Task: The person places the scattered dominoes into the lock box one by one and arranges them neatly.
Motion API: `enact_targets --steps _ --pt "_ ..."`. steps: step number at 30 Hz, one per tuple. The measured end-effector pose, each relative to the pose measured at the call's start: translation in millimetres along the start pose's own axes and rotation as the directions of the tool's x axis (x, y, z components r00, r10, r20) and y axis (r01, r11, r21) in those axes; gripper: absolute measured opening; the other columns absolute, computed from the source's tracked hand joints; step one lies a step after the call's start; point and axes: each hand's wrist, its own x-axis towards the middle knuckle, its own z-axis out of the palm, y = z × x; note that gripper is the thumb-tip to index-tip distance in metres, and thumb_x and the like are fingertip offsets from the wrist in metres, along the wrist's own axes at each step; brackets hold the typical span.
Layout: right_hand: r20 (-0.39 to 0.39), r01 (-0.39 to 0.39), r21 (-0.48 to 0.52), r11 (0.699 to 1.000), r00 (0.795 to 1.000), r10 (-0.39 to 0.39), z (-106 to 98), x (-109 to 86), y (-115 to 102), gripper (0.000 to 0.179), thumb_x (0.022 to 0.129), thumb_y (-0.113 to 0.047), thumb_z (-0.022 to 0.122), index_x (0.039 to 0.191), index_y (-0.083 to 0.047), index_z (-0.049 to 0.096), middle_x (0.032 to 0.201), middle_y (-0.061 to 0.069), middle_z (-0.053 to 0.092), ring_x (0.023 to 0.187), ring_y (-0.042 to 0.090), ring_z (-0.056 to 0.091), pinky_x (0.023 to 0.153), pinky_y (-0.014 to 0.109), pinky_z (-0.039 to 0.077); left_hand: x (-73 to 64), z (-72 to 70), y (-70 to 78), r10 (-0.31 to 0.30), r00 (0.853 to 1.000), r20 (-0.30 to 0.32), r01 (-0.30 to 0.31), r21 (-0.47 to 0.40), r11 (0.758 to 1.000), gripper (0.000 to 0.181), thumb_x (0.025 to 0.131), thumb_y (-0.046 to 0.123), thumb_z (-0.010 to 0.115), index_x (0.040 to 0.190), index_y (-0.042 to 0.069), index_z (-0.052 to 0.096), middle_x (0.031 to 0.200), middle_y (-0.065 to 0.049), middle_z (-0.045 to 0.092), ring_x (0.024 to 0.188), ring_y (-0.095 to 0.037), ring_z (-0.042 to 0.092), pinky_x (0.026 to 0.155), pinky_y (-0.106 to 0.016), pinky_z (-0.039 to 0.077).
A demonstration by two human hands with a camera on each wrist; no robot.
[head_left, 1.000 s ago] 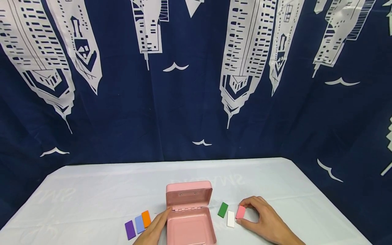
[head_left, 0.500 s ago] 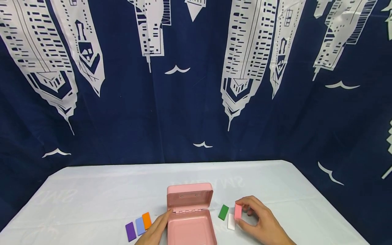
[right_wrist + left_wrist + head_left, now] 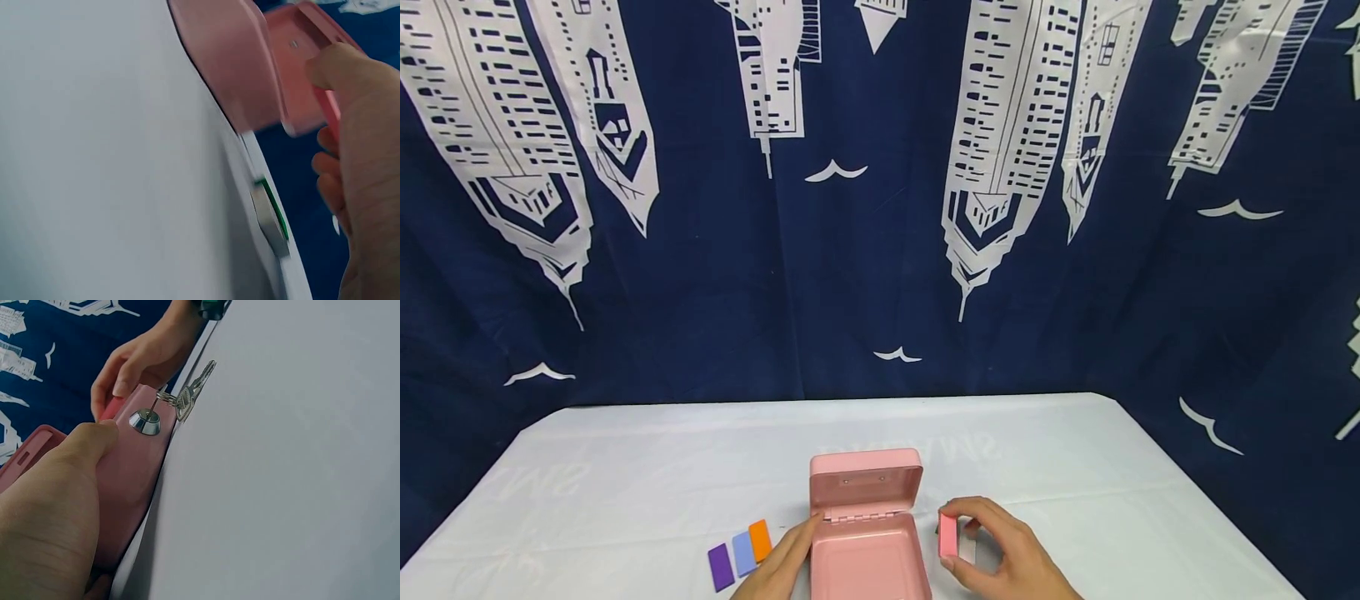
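Observation:
A pink metal cash box (image 3: 867,560) stands on the white table with its lid raised. Along its left wall lies my left hand (image 3: 778,562), fingers straight and touching the side. My right hand (image 3: 1011,554) pinches a pink domino block (image 3: 948,536) between thumb and index finger, held upright just right of the box. Behind the right hand, a white domino block (image 3: 967,546) shows in part. The green domino block (image 3: 273,203) is almost hidden in the head view, but shows beside the white one in the right wrist view.
Left of the box, purple (image 3: 721,567), light blue (image 3: 744,553) and orange (image 3: 760,541) domino blocks lie in a row. On the box's front a lock (image 3: 145,422) holds hanging keys (image 3: 187,403). A dark blue patterned cloth (image 3: 850,275) hangs behind the table.
My right hand has lifted the pink domino block and carried it left toward the box, passing in front of the white and green blocks. The left hand stays at the box's side.

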Motion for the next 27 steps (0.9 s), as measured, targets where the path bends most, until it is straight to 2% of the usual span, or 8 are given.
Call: enact_targets --steps 5,7,10,13,15,19,22,27 --pt "0.072 -0.085 0.079 0.993 0.994 0.079 8 3.7 -18 0.054 0.080 -0.015 0.082 0.128 -0.014 0.057 0.116 -0.003 0.063 0.101 0.010 0.061 0.086 0.026 0.051 1.0 2.3 -0.5 0.030 0.999 -0.015 -0.030 -0.001 1.000 0.096 0.084 0.053 0.070 0.150 0.000 0.026 0.139 -0.023 0.046 0.123 -0.025 0.052 0.092 -0.039 0.051" --pt "0.078 -0.121 0.106 0.987 0.991 0.113 10 4.8 -24 0.053 0.082 -0.016 0.081 0.129 -0.014 0.057 0.117 -0.003 0.063 0.102 0.011 0.062 0.087 0.026 0.051 1.6 3.0 -0.4 0.033 0.999 -0.014 -0.033 -0.008 0.999 0.096 0.084 0.052 0.071 0.150 -0.001 0.026 0.139 -0.024 0.046 0.123 -0.026 0.052 0.092 -0.040 0.051" --pt "0.060 -0.096 0.127 0.987 0.994 0.089 13 6.5 -29 0.053 0.081 -0.013 0.080 0.129 -0.012 0.057 0.118 0.000 0.063 0.103 0.012 0.063 0.088 0.025 0.051 2.3 3.5 -0.4 0.023 1.000 -0.009 -0.023 -0.012 1.000 0.096 0.083 0.051 0.072 0.149 -0.002 0.027 0.139 -0.023 0.046 0.122 -0.026 0.052 0.092 -0.040 0.051" --pt "0.086 -0.069 0.172 0.983 0.995 0.054 17 8.0 -31 0.052 0.084 -0.011 0.078 0.130 -0.008 0.055 0.122 0.004 0.062 0.103 0.014 0.063 0.087 0.029 0.053 2.3 3.6 -0.7 0.018 1.000 -0.006 -0.018 -0.009 1.000 0.096 0.083 0.052 0.072 0.148 -0.002 0.028 0.138 -0.023 0.047 0.123 -0.024 0.052 0.092 -0.040 0.051" --pt "0.134 -0.079 0.204 0.976 0.990 0.052 19 8.9 -32 0.049 0.087 -0.012 0.075 0.131 -0.007 0.054 0.123 0.005 0.061 0.104 0.015 0.063 0.086 0.032 0.054 2.2 3.6 -1.2 0.027 1.000 -0.009 -0.027 0.000 1.000 0.095 0.084 0.053 0.070 0.148 -0.002 0.028 0.138 -0.022 0.047 0.123 -0.024 0.051 0.093 -0.039 0.050" --pt "0.216 -0.151 0.227 0.962 0.971 0.102 21 10.3 -34 0.047 0.089 -0.018 0.073 0.132 -0.012 0.054 0.125 0.001 0.061 0.105 0.013 0.061 0.088 0.034 0.053 1.8 3.8 -2.6 0.046 0.999 -0.023 -0.046 0.010 0.999 0.094 0.086 0.056 0.067 0.149 0.000 0.028 0.138 -0.022 0.048 0.124 -0.022 0.051 0.093 -0.038 0.050" --pt "0.235 -0.130 0.215 0.968 0.969 0.078 21 12.3 -32 0.053 0.086 -0.022 0.076 0.132 -0.013 0.054 0.125 -0.002 0.060 0.108 0.013 0.060 0.090 0.033 0.052 1.0 3.6 -3.5 0.061 0.998 -0.034 -0.060 0.013 0.998 0.093 0.087 0.057 0.065 0.151 0.002 0.026 0.138 -0.022 0.048 0.124 -0.022 0.051 0.092 -0.038 0.051" --pt "0.226 -0.022 0.206 0.978 0.974 -0.026 24 15.3 -30 0.061 0.080 -0.026 0.081 0.133 -0.012 0.053 0.126 -0.002 0.059 0.109 0.013 0.058 0.093 0.033 0.050 0.4 3.3 -4.2 0.086 0.995 -0.042 -0.086 -0.003 0.996 0.092 0.088 0.055 0.063 0.153 0.004 0.023 0.138 -0.023 0.047 0.124 -0.024 0.051 0.091 -0.040 0.051"
